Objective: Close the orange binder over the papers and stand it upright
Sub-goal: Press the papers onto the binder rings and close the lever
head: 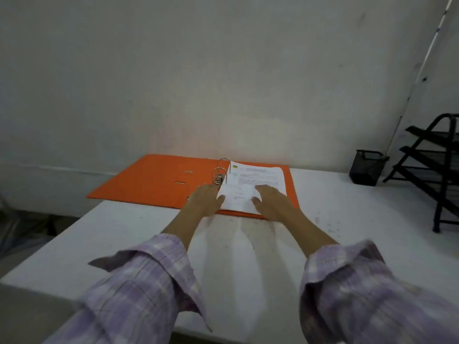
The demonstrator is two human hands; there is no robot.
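Observation:
An orange binder (154,180) lies open and flat at the far side of the white table, its left cover spread out. Two metal rings (219,170) stand up at its spine. A stack of white printed papers (255,180) lies on the right half. My left hand (205,199) rests at the spine just below the ring lever, fingers apart, touching the papers' left edge. My right hand (270,199) lies flat on the papers' lower part, fingers spread. Neither hand grips anything.
The white table (236,256) stands against a pale wall. A black mesh pen holder (367,167) stands at the back right. Beside it a black tiered rack (432,170) reaches past the right edge. The table's left edge drops off near the binder's left corner.

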